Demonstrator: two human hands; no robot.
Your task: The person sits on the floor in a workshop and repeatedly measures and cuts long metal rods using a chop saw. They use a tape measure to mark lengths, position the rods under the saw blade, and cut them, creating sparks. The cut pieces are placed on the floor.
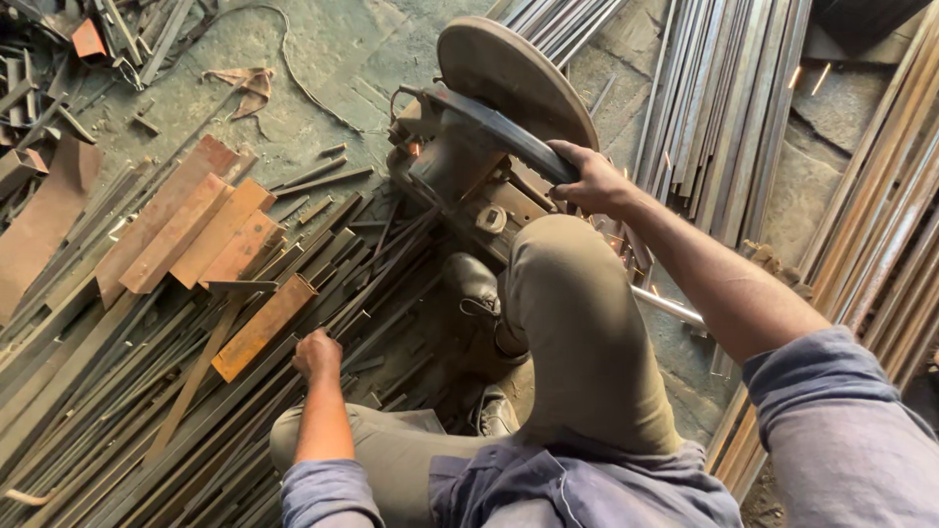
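**No packaging, labels, signs or screens**

Nothing in the head view shows a package, a label, a sign or a screen. No printed surface, sticker, tag or display can be made out anywhere in it, whether near the person or further off, at the centre or along the edges.

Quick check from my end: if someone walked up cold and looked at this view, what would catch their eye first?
Most likely the chop saw at top centre, its big round blade guard tilted up, with the right hand gripping its black handle and sparks low beside the knee. Next, the heap of rusty flat steel strips covering the floor on the left, where the left hand rests on the bars. Long steel rods lie stacked at upper right.
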